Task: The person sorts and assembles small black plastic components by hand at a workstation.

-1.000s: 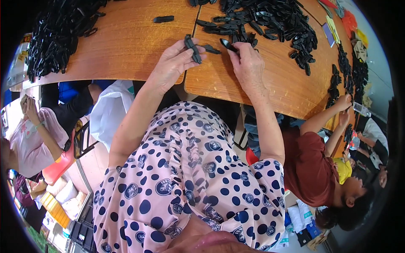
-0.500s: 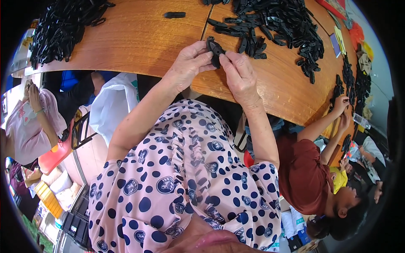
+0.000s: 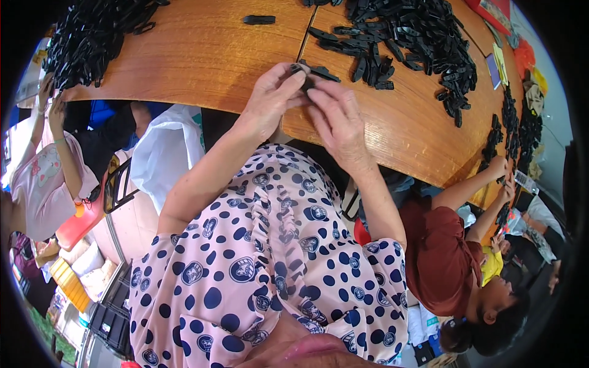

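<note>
Over the table's near edge, my left hand (image 3: 268, 98) pinches a small black plastic piece (image 3: 306, 84) between thumb and fingers. My right hand (image 3: 339, 118) meets it from the other side, thumb and bent fingertips closed on its lower part. Fingers cover most of the piece, so its exact form is hidden. Just beyond the fingertips is a second long, narrow black piece (image 3: 324, 74); whether it lies on the wood or touches the held one, I cannot tell. A single black piece (image 3: 259, 20) lies farther off on the wooden table (image 3: 208, 55).
Large heaps of similar black pieces cover the far left (image 3: 92, 46) and far right (image 3: 411, 34). A person in a dark red top (image 3: 438, 257) works at the right; another in a pink top (image 3: 52, 178) reaches to the left heap. A white bag (image 3: 165, 153) hangs below the table edge.
The held piece has been turned and is more covered by my fingers. My right fingers have shifted over it. A second piece now shows beyond them. The left person's hands rose to the heap.
</note>
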{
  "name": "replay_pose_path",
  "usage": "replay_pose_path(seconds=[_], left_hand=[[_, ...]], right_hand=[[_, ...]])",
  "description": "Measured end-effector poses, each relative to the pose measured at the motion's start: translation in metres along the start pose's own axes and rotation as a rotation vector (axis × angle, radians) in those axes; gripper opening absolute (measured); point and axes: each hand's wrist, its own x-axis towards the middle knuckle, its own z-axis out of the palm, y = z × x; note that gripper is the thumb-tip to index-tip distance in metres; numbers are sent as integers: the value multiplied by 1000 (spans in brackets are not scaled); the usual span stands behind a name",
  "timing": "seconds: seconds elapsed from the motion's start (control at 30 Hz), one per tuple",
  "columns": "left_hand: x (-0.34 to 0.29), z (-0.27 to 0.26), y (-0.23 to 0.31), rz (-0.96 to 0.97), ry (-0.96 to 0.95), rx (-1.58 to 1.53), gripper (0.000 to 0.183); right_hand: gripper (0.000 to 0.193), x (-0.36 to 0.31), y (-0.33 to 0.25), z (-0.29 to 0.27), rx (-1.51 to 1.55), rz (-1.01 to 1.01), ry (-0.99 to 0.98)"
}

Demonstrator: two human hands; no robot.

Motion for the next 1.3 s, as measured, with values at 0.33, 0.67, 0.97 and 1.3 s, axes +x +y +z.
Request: replay_pose_path(seconds=[0.33,0.67,0.97,1.3], left_hand=[[-26,-7,19,285,-143,389,22],[-15,-21,36,16,-23,-66,12],[29,14,30,274,-102,1364,23],[24,13,32,445,29,1136,14]], right_hand=[[26,-6,-32,29,1186,933,42],[29,0,8,-26,262,641,-139],[28,28,75,-43,-663,-29,-306],[26,15,53,15,596,603,222]])
